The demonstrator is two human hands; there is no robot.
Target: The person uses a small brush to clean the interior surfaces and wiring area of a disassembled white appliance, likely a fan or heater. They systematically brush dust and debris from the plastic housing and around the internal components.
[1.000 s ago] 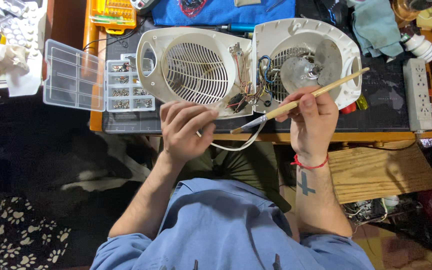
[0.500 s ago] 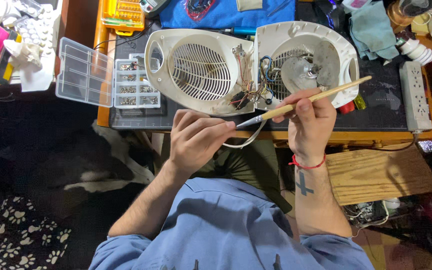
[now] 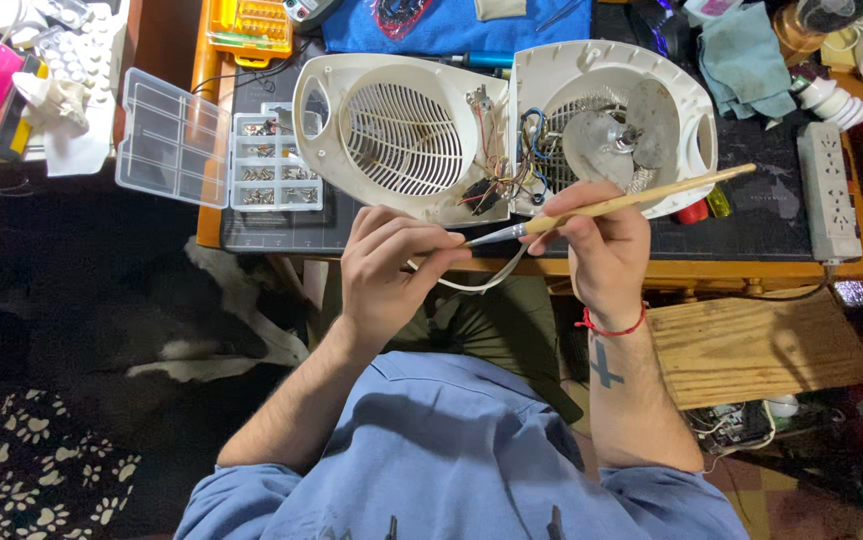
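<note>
Two fan-heater shell halves (image 3: 392, 135) (image 3: 612, 120), one paintbrush (image 3: 622, 203), one screw organizer box (image 3: 222, 150), one power strip (image 3: 827, 190).

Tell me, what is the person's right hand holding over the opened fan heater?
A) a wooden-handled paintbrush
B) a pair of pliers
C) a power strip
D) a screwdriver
A: the right hand grips a wooden-handled paintbrush, its bristle end pointing to the left hand, just below the opened fan heater.

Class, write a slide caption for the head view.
Right hand holds a paintbrush to the left hand before an opened fan heater.
</note>
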